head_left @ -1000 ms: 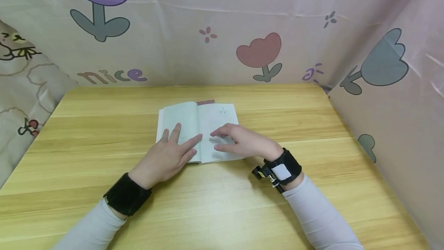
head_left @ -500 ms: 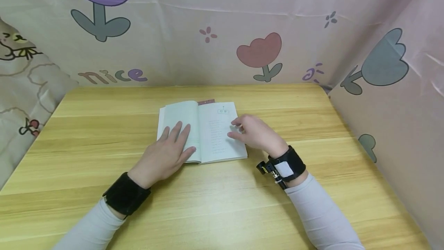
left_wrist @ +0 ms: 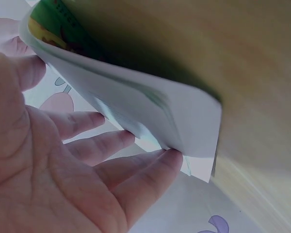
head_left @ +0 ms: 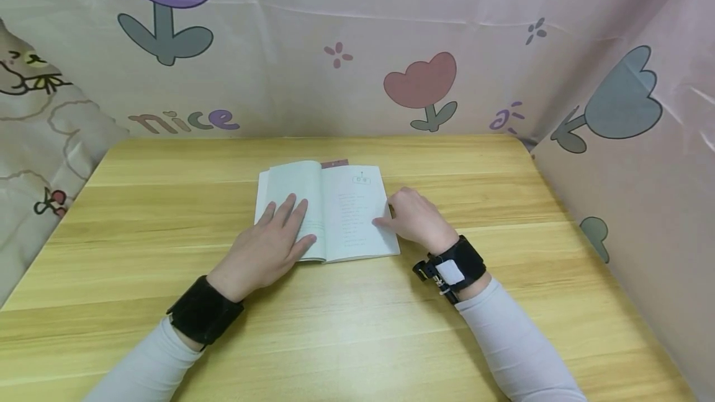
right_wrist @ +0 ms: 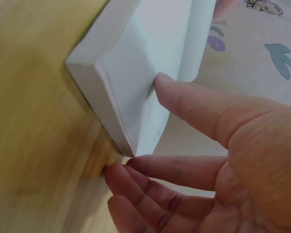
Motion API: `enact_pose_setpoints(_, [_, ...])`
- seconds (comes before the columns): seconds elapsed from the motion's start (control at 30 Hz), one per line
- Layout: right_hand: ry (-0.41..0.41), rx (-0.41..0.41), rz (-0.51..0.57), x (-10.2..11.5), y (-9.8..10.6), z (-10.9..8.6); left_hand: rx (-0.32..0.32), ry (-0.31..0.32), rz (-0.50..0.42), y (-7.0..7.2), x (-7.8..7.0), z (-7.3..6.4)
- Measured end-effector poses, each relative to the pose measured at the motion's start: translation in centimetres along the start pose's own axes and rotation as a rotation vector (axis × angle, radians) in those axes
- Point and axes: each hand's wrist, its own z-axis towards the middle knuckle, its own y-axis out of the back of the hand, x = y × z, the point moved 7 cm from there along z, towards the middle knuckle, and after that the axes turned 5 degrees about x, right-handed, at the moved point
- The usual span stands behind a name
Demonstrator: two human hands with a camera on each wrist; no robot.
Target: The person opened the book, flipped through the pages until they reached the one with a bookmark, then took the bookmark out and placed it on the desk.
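Note:
An open book point(head_left: 357, 213) lies on the wooden table, its left pages pale green and its right page white with small print. Across the left page rests my left hand point(head_left: 268, 250), fingers spread and straight; the left wrist view shows its fingertips touching the curved pages point(left_wrist: 121, 87). My right hand point(head_left: 420, 221) is at the right edge. In the right wrist view the thumb lies on the white page point(right_wrist: 136, 68), while the index fingertip meets the outer edge of the page block point(right_wrist: 99, 92). The other fingers are curled below.
The yellow wooden table point(head_left: 346, 334) extends around the book. A dark reddish strip point(head_left: 335, 164) sticks out behind the book's top edge. Printed cloth point(head_left: 290, 79) with flowers hangs at the back and sides.
My right hand has moved from over the middle of the right page to its outer edge, fingers curling there. My left hand's index finger has drawn back from the book's centre fold.

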Motion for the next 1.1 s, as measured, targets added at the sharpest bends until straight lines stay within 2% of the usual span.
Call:
enact_pose_setpoints(0.5, [0.000, -0.053, 0.013, 0.1, 0.2, 0.0, 0.006, 0.018, 0.004, 0.0, 0.2, -0.1])
enact_pose_setpoints(0.83, [0.035, -0.193, 0.054, 0.4, 1.4, -0.1, 0.030, 0.026, 0.005, -0.3, 0.4, 0.1])
enact_pose_setpoints(1.1, [0.032, -0.196, 0.049, 0.1, 1.3, 0.0, 0.032, 0.022, 0.012, -0.4, 0.4, 0.1])
